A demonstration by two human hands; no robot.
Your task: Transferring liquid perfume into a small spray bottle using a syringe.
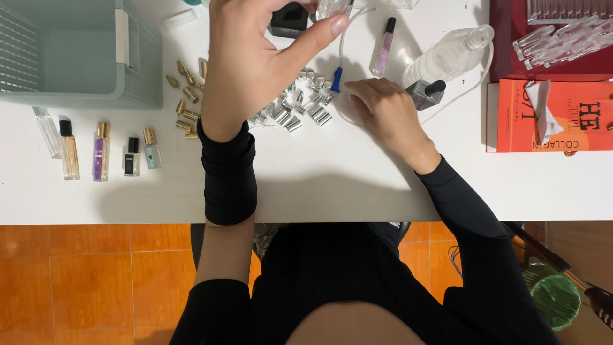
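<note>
My left hand (255, 57) is raised above the white table (319, 179), its thumb and fingers pinching a small clear glass vial (333, 6) at the top edge. My right hand (383, 108) rests palm down on the table, fingertips next to a heap of several small silver caps (300, 105). A thin white tube with a blue tip (336, 78) hangs down from the vial area to just left of my right fingers. A grey and black pump piece (426, 92) lies just beyond my right hand.
A pale green basket (76, 57) stands at the back left, with gold caps (186, 96) beside it. Several small perfume bottles (99, 150) lie in a row at the left. A clear plastic bottle (450, 57), a slim vial (385, 46), an orange box (555, 115) and a red tray of clear vials (562, 32) are at the right.
</note>
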